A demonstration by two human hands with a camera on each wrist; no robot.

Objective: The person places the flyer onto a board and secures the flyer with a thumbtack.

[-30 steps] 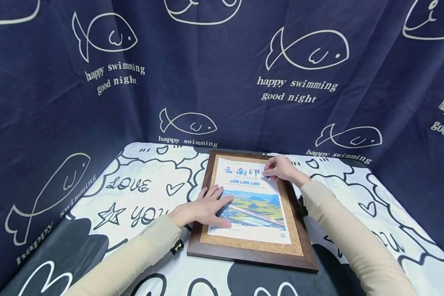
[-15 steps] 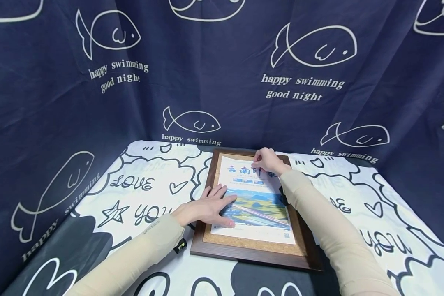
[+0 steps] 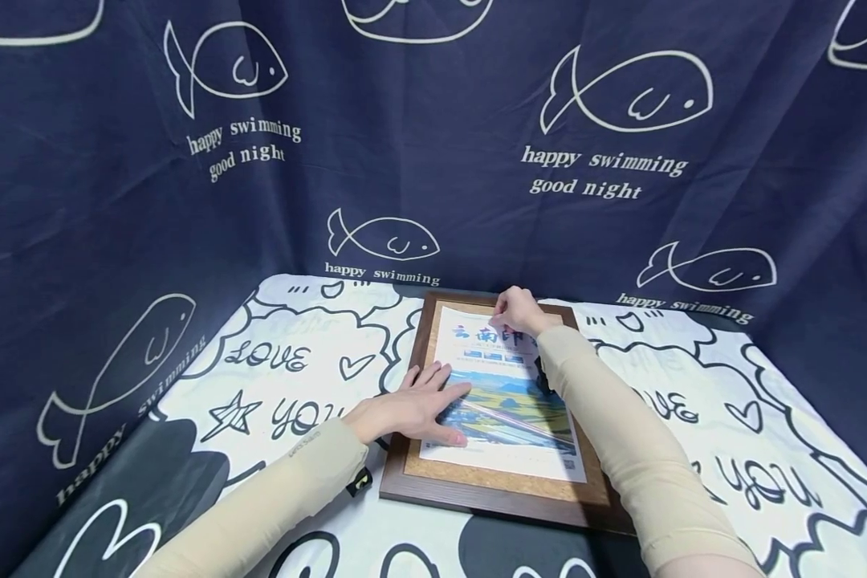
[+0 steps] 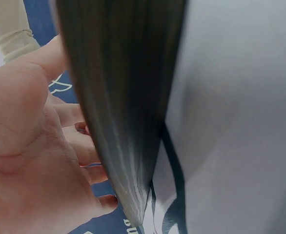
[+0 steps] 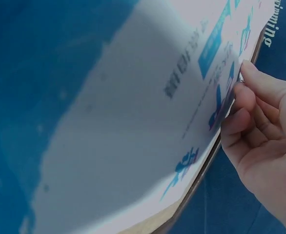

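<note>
Poster: the poster (image 3: 520, 413) lies on the face of the framed board (image 3: 491, 507), its far end under the right hand (image 3: 522, 311); long axis from the board's near side to its far side.
Right hand: nearer the board's far edge; narrow, apparently pinching a small bright thing (image 5: 241, 81), unclear.
Left hand: the left hand (image 3: 412, 409) crosses the board's left rim; fingers spread wide on the poster.

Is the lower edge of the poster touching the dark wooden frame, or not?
Apart. The head view shows it: a strip of cork runs between the lower edge of the poster and the dark wooden frame.
</note>
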